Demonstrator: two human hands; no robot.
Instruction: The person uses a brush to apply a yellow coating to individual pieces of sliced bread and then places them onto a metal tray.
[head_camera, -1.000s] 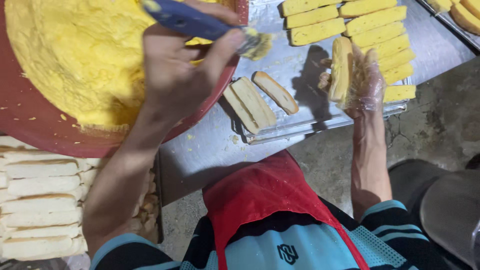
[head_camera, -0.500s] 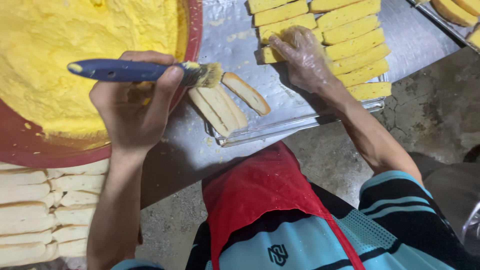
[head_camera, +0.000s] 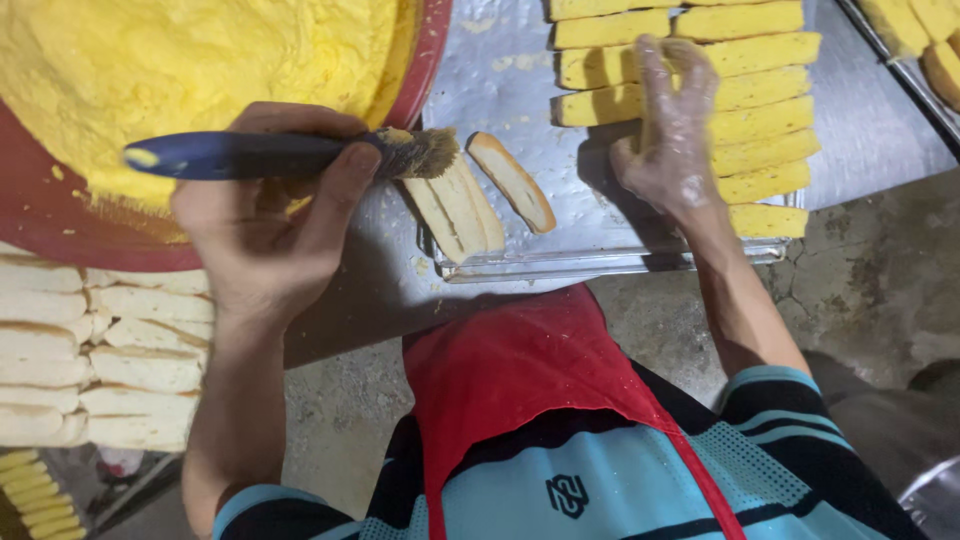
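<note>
My left hand (head_camera: 265, 210) grips a blue-handled brush (head_camera: 290, 153), held level, its bristles over the near left corner of a metal tray (head_camera: 520, 265). Just below the bristles lie a few plain bread slices (head_camera: 460, 205), and one more slice (head_camera: 512, 182) lies apart to their right. My right hand (head_camera: 672, 140), in a thin clear glove, hovers with fingers spread over rows of yellow-coated bread slices (head_camera: 760, 90) on the tray. It holds nothing. A big red bowl (head_camera: 90, 240) of yellow batter (head_camera: 190, 60) sits at the upper left.
Stacks of plain white bread slices (head_camera: 110, 360) lie at the lower left. A second tray with coated slices (head_camera: 915, 40) is at the upper right. Cracked concrete floor (head_camera: 880, 280) shows on the right, and my red apron (head_camera: 520, 370) is below.
My right hand lifted off the coated slices and opened its fingers above them. The brush in my left hand stayed over the plain slices, shifting slightly.
</note>
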